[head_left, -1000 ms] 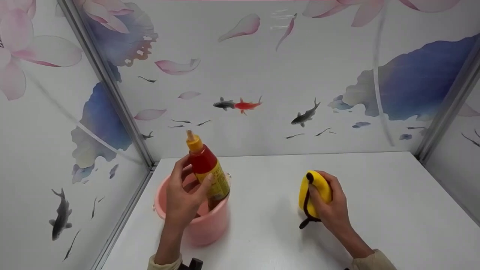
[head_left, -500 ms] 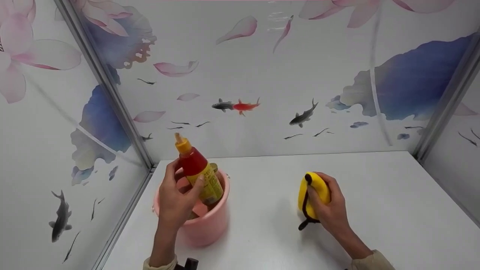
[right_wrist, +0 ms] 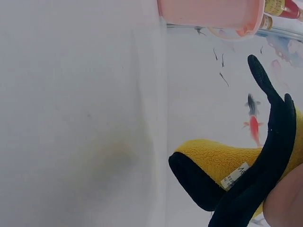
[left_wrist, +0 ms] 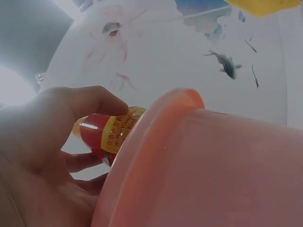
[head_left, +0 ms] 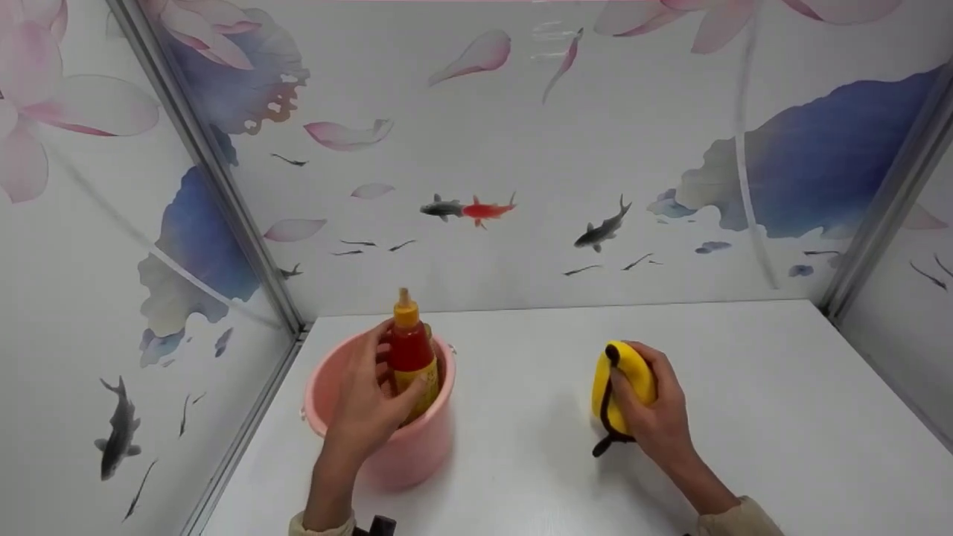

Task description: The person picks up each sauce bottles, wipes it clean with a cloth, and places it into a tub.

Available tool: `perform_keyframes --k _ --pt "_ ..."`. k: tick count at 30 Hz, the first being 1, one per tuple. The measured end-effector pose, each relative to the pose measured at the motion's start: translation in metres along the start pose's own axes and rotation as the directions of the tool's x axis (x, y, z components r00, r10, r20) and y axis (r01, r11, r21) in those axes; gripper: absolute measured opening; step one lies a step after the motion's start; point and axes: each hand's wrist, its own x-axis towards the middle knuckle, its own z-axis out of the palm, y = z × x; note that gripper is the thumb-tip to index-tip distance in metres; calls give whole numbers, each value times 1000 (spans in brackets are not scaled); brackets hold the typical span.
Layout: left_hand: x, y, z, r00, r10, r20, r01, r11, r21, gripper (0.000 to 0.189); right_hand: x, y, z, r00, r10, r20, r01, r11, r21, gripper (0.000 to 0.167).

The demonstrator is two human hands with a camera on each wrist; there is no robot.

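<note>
In the head view my left hand grips a red sauce bottle with a yellow label and yellow nozzle cap. The bottle stands nearly upright, its lower part inside the pink bucket. My thumb lies on the label in the left wrist view, where the bucket wall hides the bottle's base. At the right, my right hand holds a yellow plush toy with black edging just over the table. A white tag and black strips show on it in the right wrist view.
Beside the bottle in the bucket is another container, mostly hidden. The white table lies between the hands. Printed wall panels with metal corner posts enclose the back and sides.
The sauce bottle went from tilted over the bucket's rim, slightly left, to more upright and lower inside the bucket, my left hand with it. My right hand and the plush toy stay almost still.
</note>
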Motion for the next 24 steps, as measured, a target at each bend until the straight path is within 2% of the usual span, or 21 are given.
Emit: perform_keyframes --k 3,11,18,21,24 --pt "0 -1 3 999 32 1 -32 999 22 82 -1 -1 0 1000 8 -11 -8 1000 3 48" --pt "2 -4 9 996 66 -63 -64 998 25 58 -1 -2 2 999 4 -40 -3 1000 30 50" --pt "4 -6 15 994 62 -87 -57 997 56 55 0 -2 1 999 17 -34 -16 999 31 50" --pt "6 -2 16 989 86 -122 -79 995 60 51 0 -3 1 999 21 -34 -20 999 27 50" --pt "7 5 18 975 137 -176 -128 990 62 46 0 -3 0 999 13 -39 -12 999 32 50"
